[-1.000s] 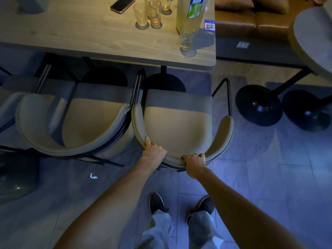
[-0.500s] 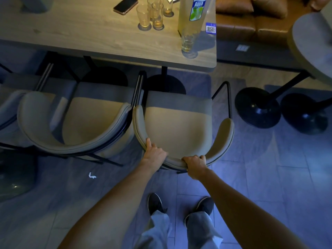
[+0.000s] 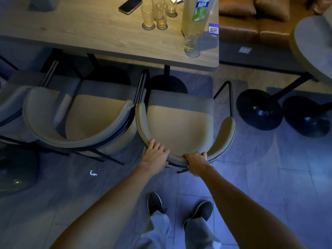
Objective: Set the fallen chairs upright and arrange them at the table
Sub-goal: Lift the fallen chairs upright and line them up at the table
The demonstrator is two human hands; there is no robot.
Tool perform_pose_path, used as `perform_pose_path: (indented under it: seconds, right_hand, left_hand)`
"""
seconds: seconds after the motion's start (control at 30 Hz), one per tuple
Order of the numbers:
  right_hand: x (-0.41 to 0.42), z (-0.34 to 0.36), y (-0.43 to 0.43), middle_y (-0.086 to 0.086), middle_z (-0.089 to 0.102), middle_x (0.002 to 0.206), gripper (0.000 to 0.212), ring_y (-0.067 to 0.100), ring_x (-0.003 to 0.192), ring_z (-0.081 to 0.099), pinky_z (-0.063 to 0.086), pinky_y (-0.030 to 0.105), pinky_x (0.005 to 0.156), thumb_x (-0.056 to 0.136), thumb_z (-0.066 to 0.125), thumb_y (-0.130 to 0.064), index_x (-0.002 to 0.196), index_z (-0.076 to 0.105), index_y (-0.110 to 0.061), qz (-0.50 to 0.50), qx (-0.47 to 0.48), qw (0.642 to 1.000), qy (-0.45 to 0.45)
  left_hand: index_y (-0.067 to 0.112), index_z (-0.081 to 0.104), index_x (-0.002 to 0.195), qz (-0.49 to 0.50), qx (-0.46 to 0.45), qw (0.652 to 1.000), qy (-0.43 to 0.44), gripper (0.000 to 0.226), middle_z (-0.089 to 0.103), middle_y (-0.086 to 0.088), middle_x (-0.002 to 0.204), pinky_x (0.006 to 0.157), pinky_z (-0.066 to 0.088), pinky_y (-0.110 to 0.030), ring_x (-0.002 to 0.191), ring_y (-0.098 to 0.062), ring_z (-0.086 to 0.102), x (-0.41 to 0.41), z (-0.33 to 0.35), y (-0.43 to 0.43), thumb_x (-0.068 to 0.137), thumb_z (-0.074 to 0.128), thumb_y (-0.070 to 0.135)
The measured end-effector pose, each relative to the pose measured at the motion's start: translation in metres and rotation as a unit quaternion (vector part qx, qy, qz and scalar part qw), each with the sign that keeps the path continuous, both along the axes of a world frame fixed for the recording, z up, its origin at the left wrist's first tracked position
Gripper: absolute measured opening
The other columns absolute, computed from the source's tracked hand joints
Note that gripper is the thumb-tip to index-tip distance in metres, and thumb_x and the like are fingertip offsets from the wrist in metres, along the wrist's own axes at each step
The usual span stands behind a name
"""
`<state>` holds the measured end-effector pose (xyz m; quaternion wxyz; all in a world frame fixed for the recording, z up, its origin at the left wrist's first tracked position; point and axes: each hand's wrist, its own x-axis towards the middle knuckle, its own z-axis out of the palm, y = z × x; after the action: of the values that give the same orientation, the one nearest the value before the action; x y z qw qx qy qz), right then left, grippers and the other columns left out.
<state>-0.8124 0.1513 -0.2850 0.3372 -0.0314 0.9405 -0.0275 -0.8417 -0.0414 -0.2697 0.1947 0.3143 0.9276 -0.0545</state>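
Head view: beige upholstered curved-back chair on a black metal frame (image 3: 179, 126), upright, just short of the pale wooden desk (image 3: 89, 33). Left grip (image 3: 155, 155) laid flat over the backrest rim; right grip (image 3: 195, 161) curled round it. Best pushed straight and evenly toward the desk, avoiding the matching chair (image 3: 80, 123) close alongside.

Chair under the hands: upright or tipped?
Upright: chair seat faces up; left hand rests on its backrest, right hand grips it.

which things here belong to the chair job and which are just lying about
Job: end chair, left hand resting on it, right hand gripping it; neighbouring chair; table.
Lying about: phone, glasses, bottle, floor scrap.
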Motion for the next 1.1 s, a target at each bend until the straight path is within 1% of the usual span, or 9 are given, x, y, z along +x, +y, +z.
perform_pose_path:
  seconds: [0.1,0.23,0.33,0.47,0.53,0.63,0.73,0.87,1.1]
  right_hand:
    - [0.003,-0.004,0.000,-0.003,0.067,0.109,0.037,0.024,0.112,0.055,0.030,0.041,0.093,0.085,0.063,-0.010,0.116,0.059,-0.031,-0.004,-0.004,1.000,0.030]
    - [0.004,-0.006,0.000,-0.003,0.067,0.110,0.038,0.023,0.112,0.056,0.030,0.040,0.092,0.086,0.057,-0.008,0.117,0.058,-0.030,-0.005,-0.002,0.999,0.038]
    - [0.008,-0.007,-0.001,-0.002,0.067,0.110,0.033,0.024,0.110,0.057,0.031,0.039,0.091,0.087,0.054,-0.008,0.114,0.057,-0.027,0.001,0.003,0.998,0.056]
    - [0.014,-0.001,-0.005,0.003,0.065,0.116,0.026,0.027,0.110,0.057,0.036,0.040,0.096,0.093,0.052,-0.024,0.119,0.054,-0.022,0.003,0.002,0.998,0.068]
    - [0.016,0.009,-0.011,0.007,0.063,0.119,0.030,0.030,0.112,0.056,0.038,0.042,0.099,0.095,0.051,-0.032,0.121,0.053,-0.019,-0.008,-0.015,0.998,0.064]
    - [0.019,0.027,-0.022,0.011,0.061,0.125,0.036,0.035,0.116,0.054,0.043,0.042,0.098,0.094,0.053,-0.036,0.125,0.053,-0.017,-0.035,-0.047,0.996,0.063]
    - [0.017,0.042,-0.040,0.013,0.063,0.123,0.035,0.035,0.112,0.058,0.048,0.040,0.092,0.093,0.053,-0.036,0.123,0.054,-0.017,-0.051,-0.083,0.993,0.066]
    - [0.010,0.061,-0.070,0.014,0.062,0.124,0.037,0.036,0.112,0.059,0.050,0.043,0.093,0.096,0.051,-0.034,0.129,0.052,-0.017,-0.046,-0.116,0.990,0.073]
    - [-0.022,0.072,-0.127,0.014,0.063,0.117,0.032,0.036,0.106,0.061,0.052,0.045,0.090,0.096,0.050,-0.032,0.123,0.052,-0.014,-0.056,-0.149,0.985,0.070]
  left_hand:
    - [0.016,0.049,0.133,0.002,0.008,1.000,0.010,0.045,0.054,-0.013,0.131,0.118,0.007,-0.053,0.129,-0.032,0.040,0.002,-0.002,-0.001,0.098,0.048,0.045]
    - [0.015,0.047,0.136,0.007,0.021,1.000,0.011,0.055,0.052,-0.013,0.134,0.119,0.006,-0.053,0.131,-0.032,0.038,0.004,-0.005,-0.002,0.098,0.041,0.055]
    - [0.016,0.045,0.141,0.027,0.041,0.999,0.019,0.056,0.049,-0.014,0.138,0.119,0.004,-0.052,0.135,-0.032,0.033,0.011,-0.005,-0.002,0.100,0.037,0.053]
    - [0.015,0.036,0.149,0.058,0.088,0.994,0.019,0.057,0.037,-0.014,0.150,0.120,0.008,-0.049,0.144,-0.032,0.019,0.032,-0.001,-0.005,0.102,0.036,0.047]
    - [0.016,0.033,0.151,0.069,0.113,0.991,0.011,0.058,0.031,-0.013,0.154,0.119,0.014,-0.048,0.146,-0.032,0.016,0.042,0.005,-0.009,0.102,0.038,0.045]
    - [0.018,0.037,0.148,0.092,0.135,0.986,0.004,0.055,0.035,-0.012,0.150,0.113,0.027,-0.048,0.141,-0.032,0.024,0.055,0.016,-0.018,0.101,0.042,0.044]
    - [0.019,0.040,0.145,0.119,0.140,0.983,0.019,0.052,0.043,-0.009,0.140,0.106,0.035,-0.047,0.132,-0.030,0.035,0.058,0.033,-0.036,0.100,0.042,0.045]
    - [0.019,0.039,0.145,0.153,0.134,0.979,0.022,0.051,0.044,-0.012,0.139,0.103,0.037,-0.047,0.130,-0.032,0.038,0.051,0.050,-0.075,0.101,0.039,0.045]
    - [0.021,0.031,0.149,0.212,0.080,0.974,0.017,0.056,0.041,-0.012,0.143,0.103,0.037,-0.046,0.128,-0.034,0.041,-0.006,0.067,-0.151,0.101,0.038,0.047]
